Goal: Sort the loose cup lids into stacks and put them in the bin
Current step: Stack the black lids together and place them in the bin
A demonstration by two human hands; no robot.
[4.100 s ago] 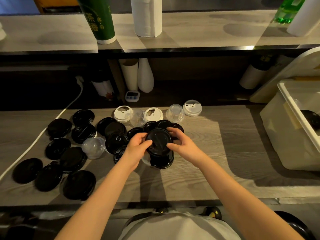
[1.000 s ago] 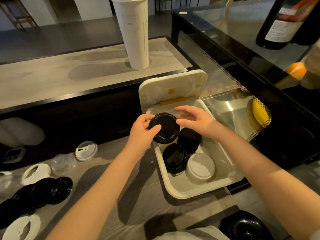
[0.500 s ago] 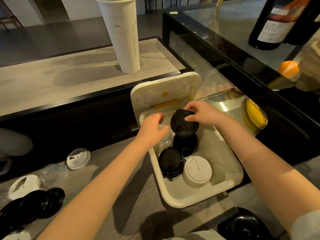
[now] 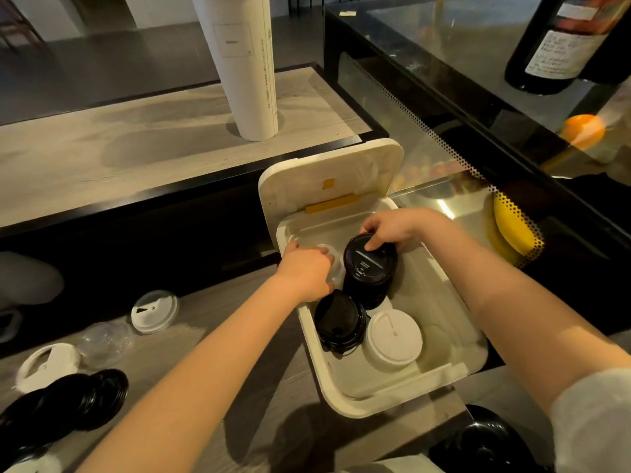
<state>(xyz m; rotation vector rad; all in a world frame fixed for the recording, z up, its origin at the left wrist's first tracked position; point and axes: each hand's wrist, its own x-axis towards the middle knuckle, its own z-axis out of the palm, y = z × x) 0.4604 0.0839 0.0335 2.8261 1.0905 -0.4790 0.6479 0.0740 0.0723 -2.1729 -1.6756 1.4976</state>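
Black lids (image 4: 370,268) gripped by right hand (image 4: 392,227); left hand (image 4: 307,272) holds clear lids (image 4: 336,268).

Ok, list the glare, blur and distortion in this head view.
Head view: the wide lens tilts the tall white paper cup stack; glare washes the glass display case; the round orange object is blurred; the white plastic bin is sharp.

The black lid stack (image 4: 370,264), held over the tabletop (image 4: 191,312) four seconds ago and tilted above the bin (image 4: 345,401) half a second ago, now sits level and lower in the bin's far half. The right hand (image 4: 392,227) has come down with it, fingers on its top and rim. The left hand (image 4: 307,268) has let go of it and reached into the bin's far left corner, curling round the clear lids (image 4: 336,268).
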